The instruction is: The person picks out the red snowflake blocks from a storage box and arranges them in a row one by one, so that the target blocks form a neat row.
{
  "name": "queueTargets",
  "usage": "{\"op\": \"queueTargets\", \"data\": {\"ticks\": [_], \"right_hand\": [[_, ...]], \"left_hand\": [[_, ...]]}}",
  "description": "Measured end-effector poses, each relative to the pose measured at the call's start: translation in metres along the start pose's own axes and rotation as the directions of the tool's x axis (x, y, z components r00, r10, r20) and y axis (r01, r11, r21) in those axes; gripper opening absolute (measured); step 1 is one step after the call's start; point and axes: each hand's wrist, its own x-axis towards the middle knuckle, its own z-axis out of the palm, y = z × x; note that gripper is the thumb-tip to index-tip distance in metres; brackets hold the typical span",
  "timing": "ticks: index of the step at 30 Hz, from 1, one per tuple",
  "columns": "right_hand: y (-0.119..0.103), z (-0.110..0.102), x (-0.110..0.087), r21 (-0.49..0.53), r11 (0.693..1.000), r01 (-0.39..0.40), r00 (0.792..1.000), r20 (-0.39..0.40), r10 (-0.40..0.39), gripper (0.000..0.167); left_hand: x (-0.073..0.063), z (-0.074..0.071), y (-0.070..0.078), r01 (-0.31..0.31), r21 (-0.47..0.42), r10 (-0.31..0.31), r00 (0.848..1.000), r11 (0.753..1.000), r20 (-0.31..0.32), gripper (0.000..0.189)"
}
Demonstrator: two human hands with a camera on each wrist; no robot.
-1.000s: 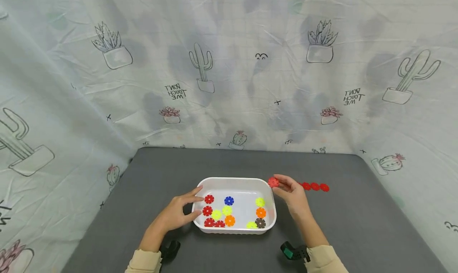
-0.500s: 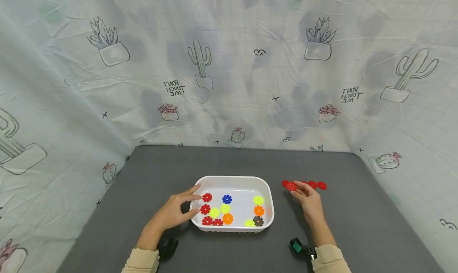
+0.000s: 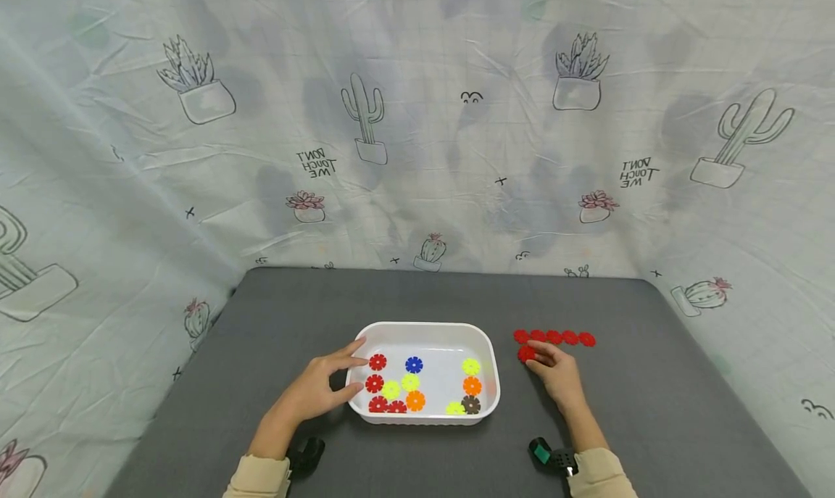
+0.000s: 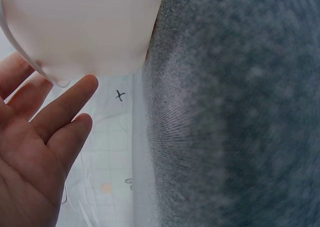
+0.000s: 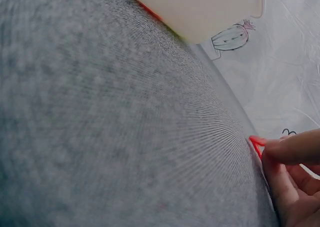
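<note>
My right hand (image 3: 559, 375) pinches a red notched disc (image 3: 525, 354) low over the table, just in front of the left end of a row of red notched discs (image 3: 570, 338). A sliver of a red disc (image 5: 256, 146) shows at the fingertips in the right wrist view. My left hand (image 3: 320, 386) rests on the left rim of a white tray (image 3: 424, 420), its fingers fairly straight. In the left wrist view, fingers touch the tray's outer wall (image 4: 85, 32). Inside the tray lie red discs (image 3: 377, 362), yellow discs (image 3: 410, 382), orange discs (image 3: 415, 400), a blue disc (image 3: 414, 364) and a dark disc (image 3: 470, 404).
A grey table (image 3: 365, 295) carries everything, and a patterned white curtain (image 3: 430, 150) rises behind it and at both sides. Black wrist devices sit at the left cuff (image 3: 306, 456) and the right cuff (image 3: 551, 454).
My right hand has carried a red disc from the tray's right rim rightward to the row, then slightly toward me, in front of the row's left end. The left hand stays on the tray.
</note>
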Motion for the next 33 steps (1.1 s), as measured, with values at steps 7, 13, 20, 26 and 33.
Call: {"op": "queueTargets", "data": {"ticks": [7,13,20,26,33], "right_hand": [[0.001,0.0,-0.002,-0.133,0.989,0.062,0.997,-0.032,-0.067,0.037],[-0.002,0.001,-0.004,-0.141,0.986,0.093,0.994,-0.045,-0.1,0.037],[-0.003,0.001,-0.003,-0.116,0.989,0.096,0.993,-0.06,-0.103,0.036],[-0.009,-0.001,-0.004,-0.072,0.993,0.091,0.995,-0.031,-0.094,0.04],[-0.031,0.0,-0.005,-0.045,0.988,0.149,0.989,0.019,-0.148,0.042]], "left_hand": [[0.0,0.0,0.001,0.017,-0.003,-0.017,1.0,1.0,0.008,0.042],[0.001,0.0,0.0,0.008,0.003,-0.008,1.0,1.0,0.0,0.042],[0.001,0.001,-0.001,-0.005,0.009,0.005,1.0,1.0,-0.005,0.041],[0.0,0.001,-0.001,-0.022,0.013,0.022,1.0,1.0,-0.004,0.04],[0.0,0.0,-0.001,-0.033,0.013,0.033,0.999,0.999,-0.014,0.041]]}}
